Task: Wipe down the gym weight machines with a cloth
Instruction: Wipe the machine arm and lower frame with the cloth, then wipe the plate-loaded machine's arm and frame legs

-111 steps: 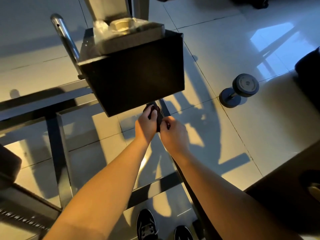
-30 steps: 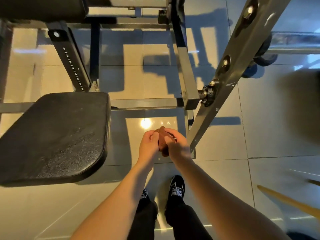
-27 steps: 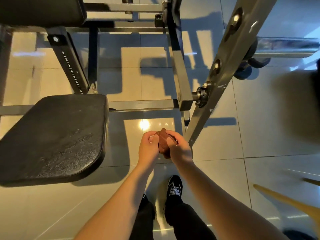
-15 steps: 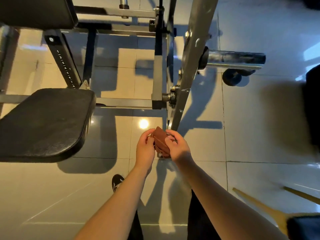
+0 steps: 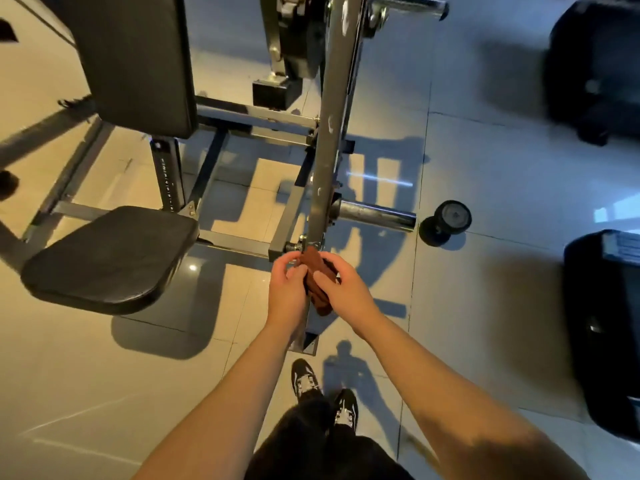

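Still bunching the folded brown cloth (image 5: 317, 285) between the left hand (image 5: 289, 291) and the right hand (image 5: 344, 289), both curled round it and gripping it, just below centre toward 6 o'clock. Not yet wiping anything with it.

Swung round over the last second. Now looking straight down the grey metal bar (image 5: 330, 133), running from 12 o'clock to the cloth, instead of seeing it slant off toward 1 o'clock as before. Brought the cloth's top edge right up to the bar's lower end, touching or nearly so; cannot tell which. Pushed the seat pad (image 5: 107, 258) out to 9 o'clock and brought the back pad (image 5: 138, 57) into sight at 11 o'clock. Shifted the steel peg (image 5: 375, 218) and dumbbell (image 5: 446, 221) from 1 o'clock round to 3 o'clock.

Judging by this, finished refolding and lined up on the bar as the next surface. Likely next: free one hand, press the cloth flat on the bar's lower end, run it upward. Worth minding the bolt (image 5: 294, 245) beside the cloth for snagging.
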A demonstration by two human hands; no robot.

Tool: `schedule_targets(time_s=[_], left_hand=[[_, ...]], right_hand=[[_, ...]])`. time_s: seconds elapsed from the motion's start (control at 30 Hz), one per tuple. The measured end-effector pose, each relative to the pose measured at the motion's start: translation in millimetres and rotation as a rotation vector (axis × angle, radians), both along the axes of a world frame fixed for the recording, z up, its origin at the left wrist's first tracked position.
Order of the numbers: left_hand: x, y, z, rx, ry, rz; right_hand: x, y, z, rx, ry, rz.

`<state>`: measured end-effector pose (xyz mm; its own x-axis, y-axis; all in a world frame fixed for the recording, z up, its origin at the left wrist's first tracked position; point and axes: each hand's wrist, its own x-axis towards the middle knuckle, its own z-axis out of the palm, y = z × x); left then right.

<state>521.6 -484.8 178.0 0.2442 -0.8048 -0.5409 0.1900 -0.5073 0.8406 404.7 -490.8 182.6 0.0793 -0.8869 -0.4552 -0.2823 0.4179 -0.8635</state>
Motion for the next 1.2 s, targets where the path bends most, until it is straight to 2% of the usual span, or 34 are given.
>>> schedule_targets(time_s=[0.17, 0.43, 0.63, 0.83, 0.93, 1.1, 1.2], left_hand=[[-10.3, -41.7, 70.2, -0.128, -0.05, -0.126], [-28.5, -113.9, 162.4, -0.41, -0.327, -0.4], [-60.1, -167.8, 201.2, -0.502, -0.412, -0.255], [-87.1, -248.6, 235.2, -0.591, -0.624, -0.102], [-96.6, -276.7, 254.4, -0.608, -0.693, -0.031], [-93.1, -301.9, 270.0, -0.529, -0.691, 0.123], [-98.6, -312.9, 284.0, -0.556, -0.687, 0.167]], right_hand=[[-13.2, -35.4, 66.2, -0.139, 0.009, -0.061], [-57.4, -103.1, 161.1, -0.411, 0.026, -0.176], [-82.4, -165.4, 188.6, -0.539, 0.026, -0.162], [-118.3, -257.6, 222.2, -0.699, 0.042, -0.032], [-128.0, -305.3, 256.5, -0.844, 0.048, 0.065], [-122.9, -366.2, 307.7, -1.023, -0.057, 0.188], [-117.8, -393.0, 325.5, -1.117, -0.058, 0.17]])
